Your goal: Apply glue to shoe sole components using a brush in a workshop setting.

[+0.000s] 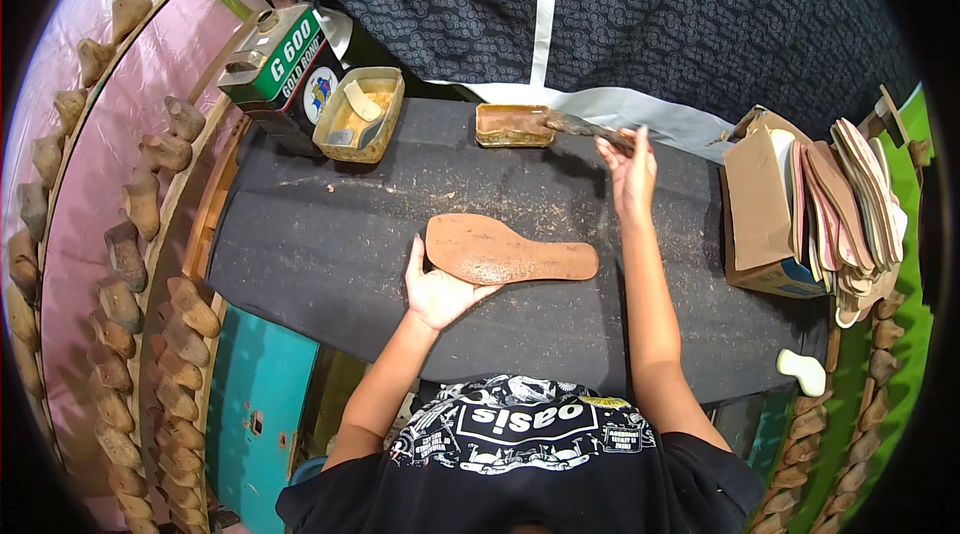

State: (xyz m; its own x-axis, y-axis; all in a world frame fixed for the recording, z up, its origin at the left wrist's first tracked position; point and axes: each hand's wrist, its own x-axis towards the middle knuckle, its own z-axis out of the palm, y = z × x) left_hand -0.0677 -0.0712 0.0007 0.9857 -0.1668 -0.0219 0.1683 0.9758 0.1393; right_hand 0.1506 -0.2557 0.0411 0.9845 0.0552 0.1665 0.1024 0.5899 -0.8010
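From the head camera, the left hand (pixel 437 291) lay open, palm up, under the near edge of a brown sole (pixel 510 251), fingers spread and touching its underside. The sole sat flat near the middle of the table (pixel 330 264), toe end to the left. The right hand (pixel 632 172) was stretched forward, fingers pinched shut on the handle of a brush (pixel 585 128), whose bristle end rested at the rim of a shallow tin (pixel 514 125) at the far edge of the table. The two hands were well apart.

The table was covered in dark cloth dusted with pale crumbs and streaks. At its far left corner stood a square tub (pixel 358 114) of yellowish glue with a scraper in it, just beside a green can (pixel 276 59). On the right edge a cardboard box (pixel 760 209) held a fanned stack of insoles (pixel 850 204). A small white piece (pixel 801 371) lay at the near right corner.

Rows of wooden lasts (pixel 150 294) hung on curved racks at the left, more at the lower right. A dark patterned cloth (pixel 650 4) hung behind the table, and a teal cabinet (pixel 258 404) stood below it.
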